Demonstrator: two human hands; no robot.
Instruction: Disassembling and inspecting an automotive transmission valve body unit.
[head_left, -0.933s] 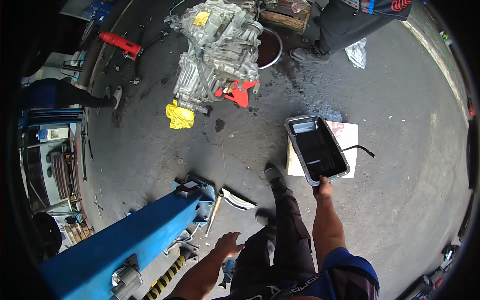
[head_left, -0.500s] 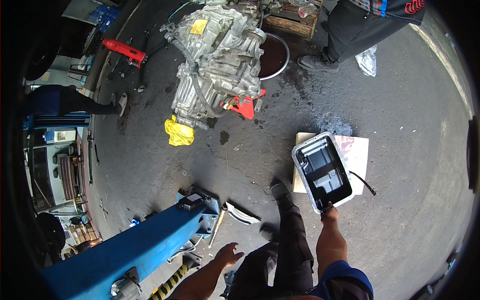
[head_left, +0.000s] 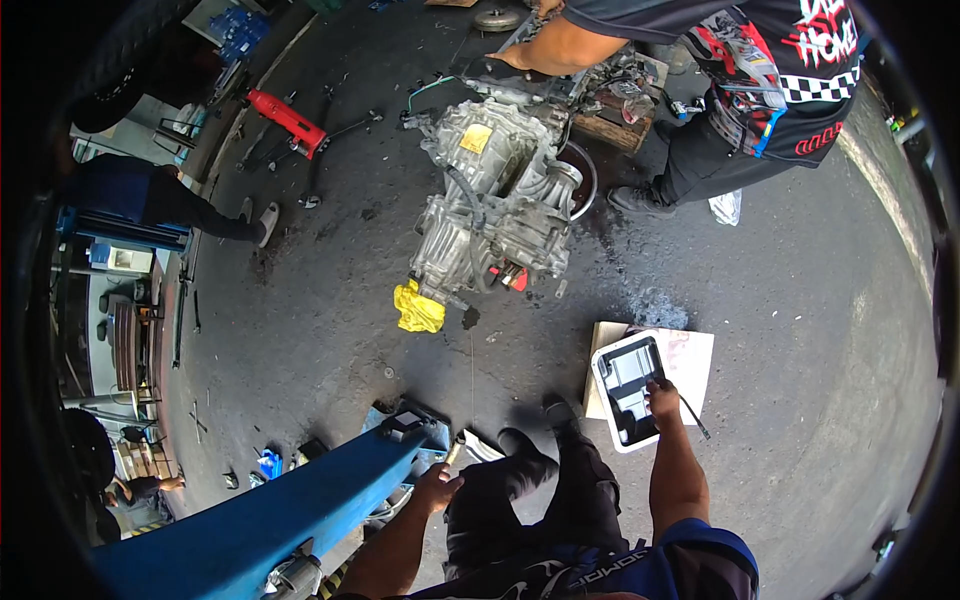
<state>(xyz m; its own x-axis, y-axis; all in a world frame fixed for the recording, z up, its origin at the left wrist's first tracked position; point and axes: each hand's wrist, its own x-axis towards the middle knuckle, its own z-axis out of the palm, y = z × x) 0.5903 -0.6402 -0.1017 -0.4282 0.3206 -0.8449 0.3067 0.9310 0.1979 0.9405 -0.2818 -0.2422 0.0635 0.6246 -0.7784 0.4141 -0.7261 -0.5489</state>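
A transmission oil pan (head_left: pixel 609 405), dark inside with a pale rim, is to my right over a flat cardboard piece (head_left: pixel 684 352). My right hand (head_left: pixel 662 398) grips its right rim, fingertips over the inner side; whether the pan rests fully on the cardboard I cannot tell. My left hand (head_left: pixel 436 488) hangs beside a blue steel post, fingers loosely curled but apart, with nothing visible in them. Just beyond it on the floor are a wooden handle (head_left: pixel 456 448) and a curved pale piece (head_left: pixel 483 446). Ahead stands a large grey transmission (head_left: pixel 490 205) with a yellow bag (head_left: pixel 418 308) on its near end.
The blue post (head_left: pixel 300 490) slants across the lower left. Another person (head_left: pixel 740 110) stands at the upper right, an arm reaching toward the transmission's far end. A red jack (head_left: pixel 288 120) lies far left; a second person (head_left: pixel 150 195) is at the left edge. A wooden pallet (head_left: pixel 612 118) stands behind.
My right hand has shifted from the pan's near end to its right rim, and the pan looks lower. My left hand has moved up and left. The view has tilted upward, showing more of the other person.
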